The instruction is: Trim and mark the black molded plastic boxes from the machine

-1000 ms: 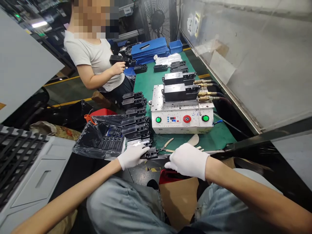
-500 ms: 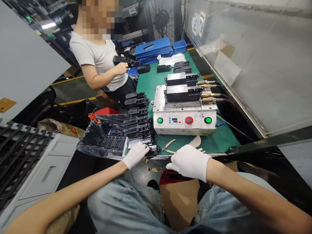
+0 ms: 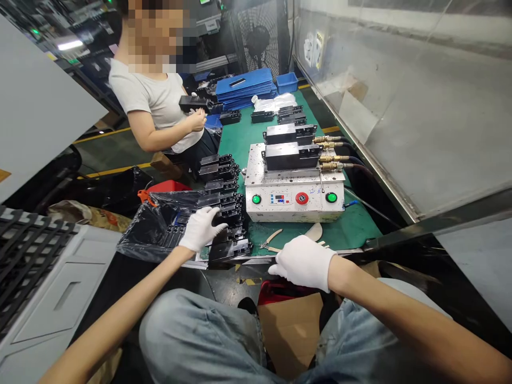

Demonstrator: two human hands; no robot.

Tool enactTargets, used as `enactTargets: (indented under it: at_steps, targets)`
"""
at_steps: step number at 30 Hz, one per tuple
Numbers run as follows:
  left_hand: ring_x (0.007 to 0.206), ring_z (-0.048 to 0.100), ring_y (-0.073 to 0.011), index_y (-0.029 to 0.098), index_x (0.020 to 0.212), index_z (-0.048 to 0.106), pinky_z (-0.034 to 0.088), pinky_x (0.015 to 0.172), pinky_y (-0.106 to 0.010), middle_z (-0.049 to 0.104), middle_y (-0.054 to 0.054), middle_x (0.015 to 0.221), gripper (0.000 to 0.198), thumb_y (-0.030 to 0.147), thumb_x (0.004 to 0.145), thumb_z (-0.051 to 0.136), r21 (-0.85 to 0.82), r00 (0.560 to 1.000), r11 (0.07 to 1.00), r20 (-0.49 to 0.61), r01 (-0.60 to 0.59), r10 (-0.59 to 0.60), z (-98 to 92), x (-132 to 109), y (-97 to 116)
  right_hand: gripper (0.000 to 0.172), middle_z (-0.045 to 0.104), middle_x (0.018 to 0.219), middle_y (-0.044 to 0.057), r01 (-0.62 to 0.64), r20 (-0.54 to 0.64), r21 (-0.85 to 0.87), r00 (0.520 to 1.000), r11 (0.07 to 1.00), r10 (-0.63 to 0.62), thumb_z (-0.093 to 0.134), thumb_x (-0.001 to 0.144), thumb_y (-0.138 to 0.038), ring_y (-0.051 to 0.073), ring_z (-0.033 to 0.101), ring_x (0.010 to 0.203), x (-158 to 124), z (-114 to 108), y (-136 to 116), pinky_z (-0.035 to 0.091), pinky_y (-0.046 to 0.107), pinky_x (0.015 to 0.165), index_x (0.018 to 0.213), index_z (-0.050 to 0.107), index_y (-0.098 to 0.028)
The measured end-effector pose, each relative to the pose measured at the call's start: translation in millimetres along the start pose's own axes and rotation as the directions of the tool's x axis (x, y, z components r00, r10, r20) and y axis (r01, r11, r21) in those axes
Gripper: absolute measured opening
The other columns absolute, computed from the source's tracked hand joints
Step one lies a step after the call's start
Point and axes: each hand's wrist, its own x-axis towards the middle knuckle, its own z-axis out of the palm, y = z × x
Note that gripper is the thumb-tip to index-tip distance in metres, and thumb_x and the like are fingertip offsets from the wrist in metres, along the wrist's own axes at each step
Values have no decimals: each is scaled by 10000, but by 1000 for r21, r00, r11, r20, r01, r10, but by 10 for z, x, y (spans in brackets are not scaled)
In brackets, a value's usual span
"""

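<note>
My left hand (image 3: 202, 228), in a white glove, is over the near part of a row of black plastic housings (image 3: 218, 185) on the bench's left edge. Its thumb and fingers are apart; nothing shows gripped. Just in front of it, the nearest housing (image 3: 230, 249) lies at the table edge. My right hand (image 3: 304, 261), also gloved, is closed at the front edge; its palm side is hidden, and I cannot make out anything in it. Beside it lie cream-handled nippers (image 3: 272, 240) and a pale rounded piece (image 3: 314, 231).
A white machine (image 3: 294, 208) with green and red buttons carries two black housings (image 3: 288, 154). A black-lined bin (image 3: 136, 234) adjoins the bench at left. A co-worker (image 3: 160, 106) holds another housing. Blue sheets (image 3: 244, 88) and a blue tub (image 3: 287, 82) are at the back.
My left hand has let go of the nearest housing and moved up and left over the row. My right hand stays closed at the front edge. The view has shifted slightly.
</note>
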Motion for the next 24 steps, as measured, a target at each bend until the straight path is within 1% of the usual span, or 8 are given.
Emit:
enactTargets:
  at_steps: [5,10,13,15,17,20,22,24]
  targets:
    - [1115,595,-367,137,1281,593,427,963,-432,648,-180,1196,586,435,806,763,-26,999,1000,39,7,-6,5,343,-178,513,745,785,153,-43,20,1,999,999,43,403,1036,-474,318,746,777,37,24,28,493,351,651,909,786,-157]
    - [1131,588,-350,142,1296,598,446,990,-425,631,-161,1213,602,371,770,779,-131,1000,991,16,14,-12,-81,317,-192,422,746,795,128,-28,-17,34,999,999,29,443,1027,-419,276,724,756,1,56,40,474,331,668,939,781,-183]
    - [1171,581,-301,141,1342,546,465,1023,-398,589,-150,1266,590,402,836,700,-225,994,973,-80,50,-69,-337,178,-195,481,734,764,86,-111,-154,265,976,958,155,434,1038,-452,215,691,731,-10,4,31,435,287,658,807,754,-176]
    - [1224,571,-276,135,1393,496,450,1075,-406,577,-153,1305,593,461,910,604,-410,969,910,-199,54,-148,-535,72,-117,507,726,761,50,-55,-289,514,928,856,233,398,1059,-437,169,659,725,13,-66,10,428,262,665,780,730,-173]
    - [1285,556,-262,139,1406,504,410,1137,-419,597,-150,1331,571,522,983,481,-678,890,735,-336,-2,-307,-708,-20,56,466,723,796,24,123,-424,699,864,704,270,411,1062,-414,144,640,750,53,-155,-39,445,237,688,827,727,-165]
    - [1316,561,-244,166,1380,571,402,1160,-409,645,-121,1330,604,599,1028,339,-907,689,398,-376,-137,-619,-892,-112,444,350,717,822,7,350,-559,778,764,521,321,527,1021,-384,134,636,773,115,-269,-186,472,217,709,861,734,-152]
    - [1280,600,-244,186,1381,590,456,1121,-402,664,-106,1322,643,635,1029,294,-949,578,216,-311,-228,-755,-988,-149,716,294,710,811,2,402,-610,769,695,497,381,568,1004,-346,127,631,758,152,-297,-321,474,212,714,859,743,-159]
    - [1275,609,-238,200,1385,598,475,1107,-378,667,-92,1335,651,643,1031,279,-948,512,86,-240,-306,-825,-1091,-176,947,270,703,801,3,413,-665,731,608,543,433,565,1009,-328,119,626,739,189,-279,-456,468,211,714,898,758,-175]
